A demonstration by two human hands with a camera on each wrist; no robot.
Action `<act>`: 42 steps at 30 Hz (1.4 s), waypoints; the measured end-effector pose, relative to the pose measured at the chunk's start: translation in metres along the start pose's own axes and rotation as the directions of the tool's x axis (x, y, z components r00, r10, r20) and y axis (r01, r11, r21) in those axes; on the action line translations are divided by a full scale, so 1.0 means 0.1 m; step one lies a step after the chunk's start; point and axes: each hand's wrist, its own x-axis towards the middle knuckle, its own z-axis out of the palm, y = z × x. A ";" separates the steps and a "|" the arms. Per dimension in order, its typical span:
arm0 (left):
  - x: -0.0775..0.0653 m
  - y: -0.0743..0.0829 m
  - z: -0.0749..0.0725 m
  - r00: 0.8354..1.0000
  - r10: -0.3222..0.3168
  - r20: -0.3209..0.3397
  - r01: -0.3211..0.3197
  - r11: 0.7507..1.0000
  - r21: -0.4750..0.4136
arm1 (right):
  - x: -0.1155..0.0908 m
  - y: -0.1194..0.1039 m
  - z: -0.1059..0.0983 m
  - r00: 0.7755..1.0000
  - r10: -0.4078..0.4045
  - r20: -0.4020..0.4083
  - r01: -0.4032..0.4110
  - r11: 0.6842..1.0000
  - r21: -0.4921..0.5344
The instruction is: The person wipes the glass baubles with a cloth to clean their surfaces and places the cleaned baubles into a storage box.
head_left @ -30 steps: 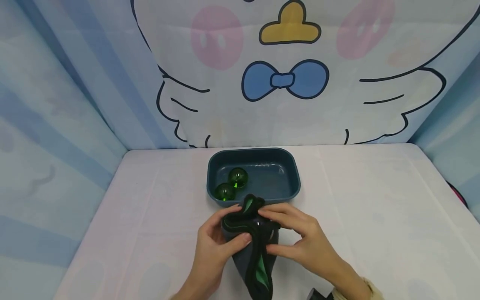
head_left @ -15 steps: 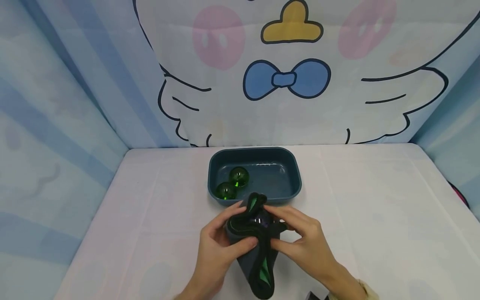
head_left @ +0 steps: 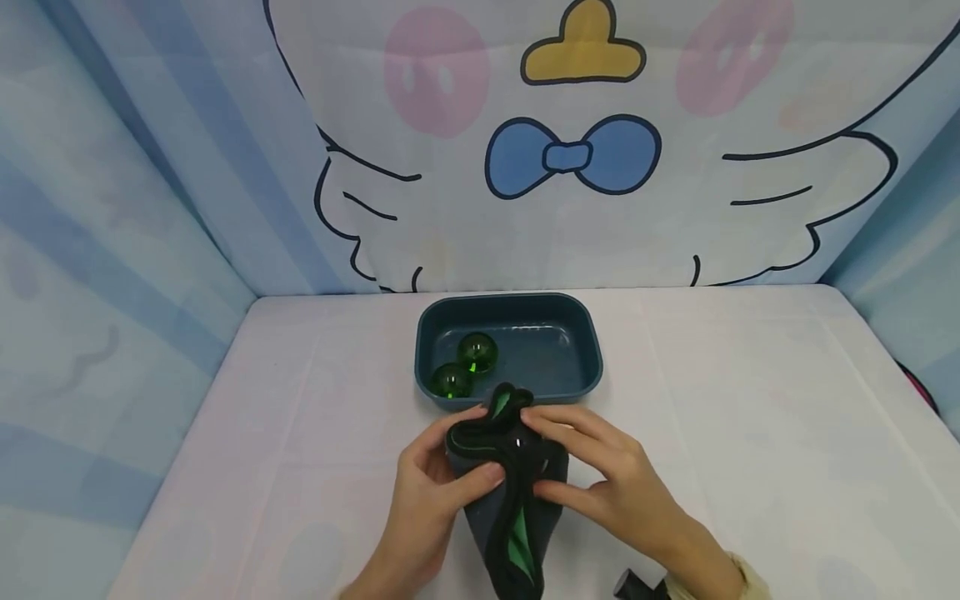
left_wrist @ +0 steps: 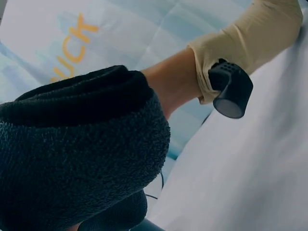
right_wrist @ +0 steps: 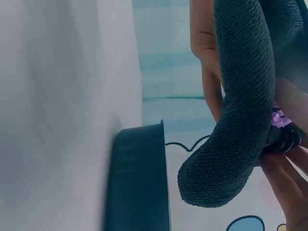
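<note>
In the head view, both hands hold a dark grey fuzzy cloth piece with a thick black edge and green showing in its folds. My left hand grips its left side, thumb on the face toward me and fingers behind. My right hand pinches its right edge between thumb and fingertips. A dark glossy rounded thing shows in the fold between the hands; the cloth covers most of it. In the right wrist view, a shiny purple patch shows beside the fuzzy cloth.
Just beyond the cloth stands a dark blue-green tray. Two clear green balls lie at its left end. A white cloth covers the table, and printed curtains enclose it. A black device sits at the right wrist.
Both hands and the cloth shifted slightly right by half a second ago, then back left. The glossy rounded thing in the fold showed a little more half a second ago.
</note>
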 end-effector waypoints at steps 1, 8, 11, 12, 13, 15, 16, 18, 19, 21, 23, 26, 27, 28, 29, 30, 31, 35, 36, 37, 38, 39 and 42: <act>0.00 0.00 0.00 1.000 0.013 0.007 -0.013 1.000 0.003 | 0.00 0.00 0.00 1.000 0.012 -0.003 -0.012 1.000 0.010; -0.02 -0.04 0.00 0.992 0.120 0.036 -0.122 0.990 0.065 | -0.01 -0.05 0.01 0.935 0.354 0.015 -0.351 0.918 0.184; -0.01 -0.04 0.00 0.995 0.099 0.028 -0.101 0.993 0.065 | 0.00 -0.07 0.00 0.904 0.427 0.037 -0.426 0.886 0.183; -0.01 -0.03 0.00 0.996 0.088 0.022 -0.089 0.994 0.062 | 0.00 -0.07 0.00 0.905 0.422 0.041 -0.423 0.890 0.170; -0.01 -0.03 -0.01 0.997 0.077 0.017 -0.077 0.995 0.058 | 0.00 -0.07 0.00 0.911 0.409 0.046 -0.411 0.898 0.159; 0.00 -0.02 -0.01 0.999 0.054 0.005 -0.054 0.997 0.046 | 0.01 -0.07 -0.01 0.937 0.346 0.058 -0.350 0.929 0.118; 0.00 -0.02 -0.01 0.999 0.044 0.002 -0.044 0.998 0.042 | 0.01 -0.07 -0.01 0.950 0.304 0.064 -0.309 0.947 0.092; 0.01 -0.02 -0.02 1.000 0.025 -0.002 -0.025 0.999 0.032 | 0.01 -0.06 -0.02 0.971 0.226 0.078 -0.230 0.971 0.059; 0.01 -0.02 -0.02 1.000 0.017 0.000 -0.017 0.999 0.031 | 0.01 -0.06 -0.03 0.979 0.187 0.082 -0.191 0.980 0.048; 0.01 -0.02 -0.02 1.000 0.001 0.005 -0.001 0.999 0.036 | 0.01 -0.05 -0.04 0.989 0.123 0.083 -0.126 0.991 0.032; 0.01 -0.03 -0.02 1.000 -0.008 0.009 0.008 0.999 0.039 | 0.01 -0.05 -0.04 0.992 0.097 0.080 -0.100 0.994 0.042; 0.01 -0.04 -0.03 1.000 -0.018 0.015 0.018 0.999 0.035 | 0.00 -0.04 -0.03 0.988 0.135 0.072 -0.139 0.988 0.059; 0.01 -0.05 -0.03 1.000 -0.021 0.017 0.020 0.999 0.031 | 0.01 -0.04 -0.03 0.984 0.163 0.068 -0.167 0.984 0.065; 0.00 -0.05 -0.03 1.000 -0.022 0.019 0.021 0.999 0.026 | 0.01 -0.04 -0.03 0.977 0.203 0.068 -0.208 0.975 0.072; 0.00 -0.05 -0.03 1.000 -0.021 0.020 0.021 1.000 0.023 | 0.01 -0.05 -0.03 0.968 0.241 0.068 -0.246 0.966 0.078; 0.00 -0.05 -0.03 1.000 -0.022 0.022 0.021 1.000 0.020 | 0.01 -0.05 -0.03 0.959 0.276 0.068 -0.281 0.956 0.081; 0.00 -0.05 -0.03 0.999 -0.022 0.024 0.022 1.000 0.018 | 0.01 -0.05 -0.03 0.950 0.306 0.068 -0.311 0.947 0.084; 0.00 -0.03 -0.02 0.999 -0.040 0.008 0.040 0.999 0.014 | 0.03 -0.07 -0.06 0.936 0.341 0.085 -0.349 0.933 0.092; 0.00 -0.03 -0.02 0.999 -0.050 0.001 0.050 0.999 0.012 | 0.03 -0.07 -0.06 0.938 0.336 0.090 -0.344 0.935 0.090; 0.01 -0.02 -0.01 0.998 -0.060 -0.009 0.060 0.998 0.012 | 0.03 -0.07 -0.07 0.940 0.326 0.096 -0.334 0.939 0.084; 0.01 -0.02 -0.01 0.997 -0.070 -0.021 0.070 0.998 0.006 | 0.03 -0.07 -0.08 0.943 0.315 0.106 -0.323 0.944 0.074; 0.02 -0.02 0.00 0.996 -0.078 -0.029 0.079 0.997 0.001 | 0.03 -0.07 -0.08 0.946 0.302 0.116 -0.310 0.949 0.058; 0.03 -0.03 0.00 0.995 -0.086 -0.046 0.086 0.996 -0.017 | 0.02 -0.05 -0.08 0.962 0.243 0.124 -0.246 0.969 0.001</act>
